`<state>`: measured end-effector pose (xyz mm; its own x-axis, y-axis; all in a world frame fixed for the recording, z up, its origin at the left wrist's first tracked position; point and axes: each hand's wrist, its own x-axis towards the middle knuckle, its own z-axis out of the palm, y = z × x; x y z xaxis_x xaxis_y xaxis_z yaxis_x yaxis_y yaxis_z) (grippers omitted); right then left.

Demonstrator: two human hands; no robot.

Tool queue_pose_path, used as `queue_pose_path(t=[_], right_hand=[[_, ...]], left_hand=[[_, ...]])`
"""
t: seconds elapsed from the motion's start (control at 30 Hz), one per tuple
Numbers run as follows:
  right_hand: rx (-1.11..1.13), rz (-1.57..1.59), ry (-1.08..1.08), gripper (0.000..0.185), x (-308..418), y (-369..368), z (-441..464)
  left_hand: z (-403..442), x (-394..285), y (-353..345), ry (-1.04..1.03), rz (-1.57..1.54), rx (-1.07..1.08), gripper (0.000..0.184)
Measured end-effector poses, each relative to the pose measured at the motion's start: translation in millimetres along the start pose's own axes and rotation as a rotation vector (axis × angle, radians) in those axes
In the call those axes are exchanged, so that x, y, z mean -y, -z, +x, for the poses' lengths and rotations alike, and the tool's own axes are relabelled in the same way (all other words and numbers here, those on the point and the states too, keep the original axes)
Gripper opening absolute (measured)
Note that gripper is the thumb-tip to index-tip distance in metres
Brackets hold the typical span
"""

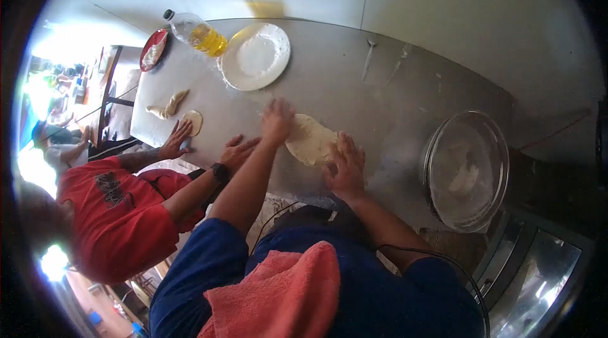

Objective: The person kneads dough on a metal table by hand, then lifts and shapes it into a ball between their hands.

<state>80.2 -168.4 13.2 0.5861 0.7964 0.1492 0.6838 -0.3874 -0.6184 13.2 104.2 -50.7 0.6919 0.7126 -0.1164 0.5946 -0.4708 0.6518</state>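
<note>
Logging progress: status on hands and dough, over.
Left hand blurred at flattened dough, left edge; right hand open at right edge. Co-worker's right hand close by, left side.

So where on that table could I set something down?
Bare tabletop shows between the right hand and the bowl, and between the white plate and the thin utensil. The left end is crowded: oil bottle, red plate, dough strip, co-worker's hands.

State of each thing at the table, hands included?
Large dough, flattened
Left hand, blurred, at large dough
Right hand, spread, touching large dough
Small dough round, flattened, partly covered by another person's hand
Dough strip, twisted
Bottle, capped, part-filled with yellow liquid
White plate, powdered white
Red plate, holding something white
Clear bowl, holding something pale
Thin utensil, lying flat
</note>
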Motion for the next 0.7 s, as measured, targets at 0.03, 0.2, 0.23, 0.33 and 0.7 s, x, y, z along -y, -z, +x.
queue_pose_path(t=[0.03, 0.2, 0.23, 0.33, 0.7], right_hand=[[-0.004, 0.007, 0.014, 0.065, -0.3, -6.5, 1.3], [0.174, -0.056, 0.003, 0.071, -6.3, -18.5, -14.1], [0.171, -0.065, 0.003, 0.071, -8.2, -15.0, -16.2], [0.138, -0.103, 0.094, 0.075, -10.7, -3.5, -12.9], [0.174, -0.075, 0.035, 0.063, -4.9, -13.9, -2.0]], left_hand=[[-14.5, 3.9, -10.1, -0.014, 0.206, 0.117, 0.048], [-72.3, -84.7, 26.6, 0.208, 0.036, 0.216, 0.04], [-68.8, -98.0, 34.6, 0.203, 0.029, 0.216, 0.04], [-58.7, -103.3, 14.6, -0.065, 0.249, -0.301, 0.037], [40.2, -79.0, -37.1, -0.186, 0.359, -0.149, 0.032]])
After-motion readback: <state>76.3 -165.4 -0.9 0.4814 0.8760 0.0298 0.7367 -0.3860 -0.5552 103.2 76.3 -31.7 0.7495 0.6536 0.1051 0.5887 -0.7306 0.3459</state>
